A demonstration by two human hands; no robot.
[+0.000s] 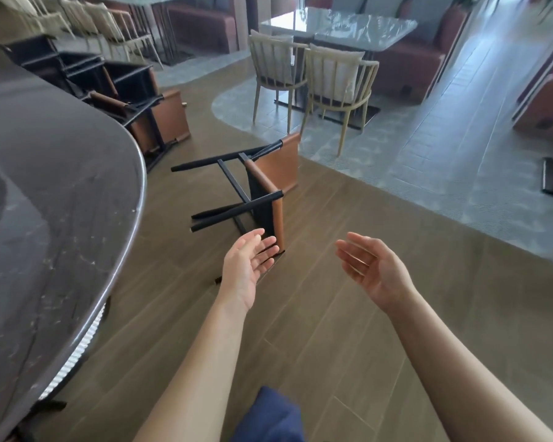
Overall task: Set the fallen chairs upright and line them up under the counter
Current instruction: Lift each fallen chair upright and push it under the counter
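Far left: dark rounded counter (61, 186), its curved edge the reference for all else. Hard against its far curve, a cluster of tan-and-black chairs (160, 119), some seemingly tipped, exact posture hard to read. Out from the counter's edge and clear of it, on the wood floor (316, 330), one fallen chair (262, 186) lying on its side, black legs pointing toward the counter, tan seat and back turned away from it. Just on the near side of that chair, left hand (246, 266): fingers loosely spread, palm turned inward, holding nothing, contact with the chair's near corner impossible to tell. Farther from the counter again, right hand (371, 269): likewise spread and relaxed, palm facing the left one, empty. Probably the reach before a two-handed lift. Likely trouble: legs swinging into the counter's edge during the pivot upright, given their aim; a one-sided grip, with the frame twisting and dropping; feet skidding or scraping on the smooth boards. Farthest from the counter, cream chairs (336, 81) at a pale table (348, 23), no part of the job.
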